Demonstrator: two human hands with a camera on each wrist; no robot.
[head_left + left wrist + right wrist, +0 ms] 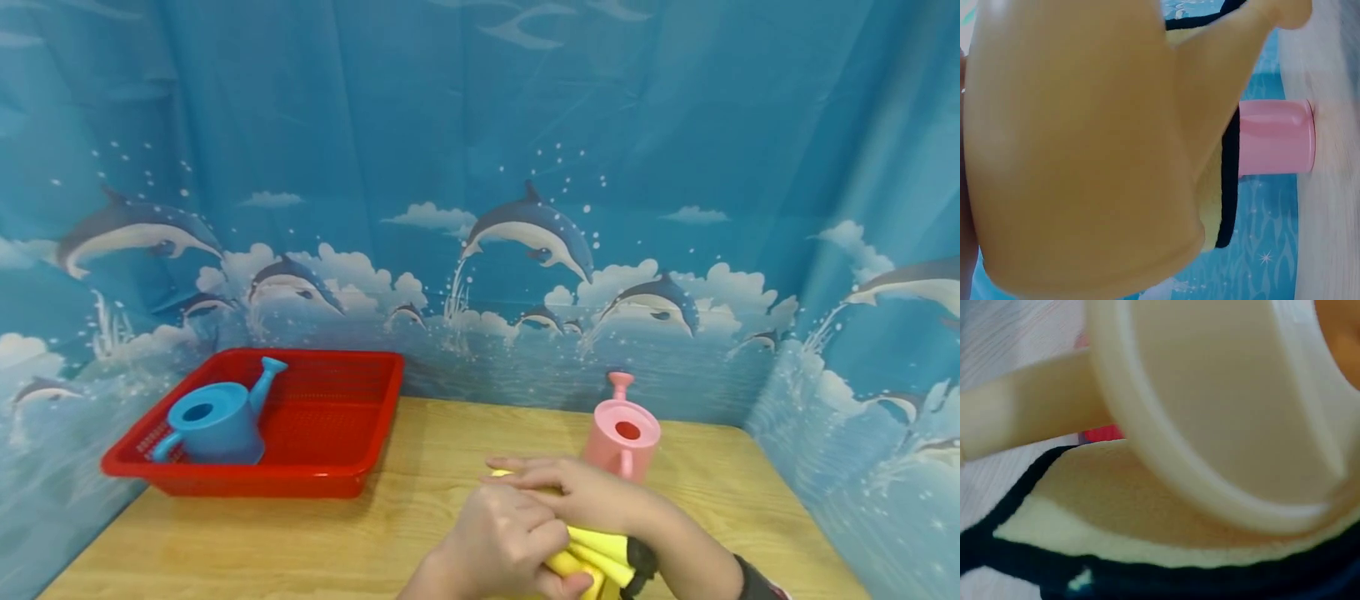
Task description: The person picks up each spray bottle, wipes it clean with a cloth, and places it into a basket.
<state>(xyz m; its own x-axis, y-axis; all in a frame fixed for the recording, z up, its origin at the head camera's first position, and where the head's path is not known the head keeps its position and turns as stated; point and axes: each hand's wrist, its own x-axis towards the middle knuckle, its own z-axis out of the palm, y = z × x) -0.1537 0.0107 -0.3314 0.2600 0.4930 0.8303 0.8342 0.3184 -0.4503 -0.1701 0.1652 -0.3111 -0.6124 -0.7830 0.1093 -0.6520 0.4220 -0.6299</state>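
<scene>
A yellow watering can (1085, 150) fills much of the left wrist view, its spout rising to the upper right. In the head view my left hand (502, 533) curls its fingers on the can, which is mostly hidden by the hands. My right hand (585, 492) lies over the can and holds a yellow cloth (600, 546) with black edging against it. Folds of this cloth bunch out below the palm; the right thumb is hidden. In the right wrist view the cloth (1110, 506) spreads under the close, blurred can (1210, 412).
A red basket (330, 479) stands at the table's left with a blue watering can (217, 425) inside. Just beyond my right hand is a pink watering can (618, 442). The wooden table (300, 542) meets a dolphin-printed curtain (420, 125) at the back and sides.
</scene>
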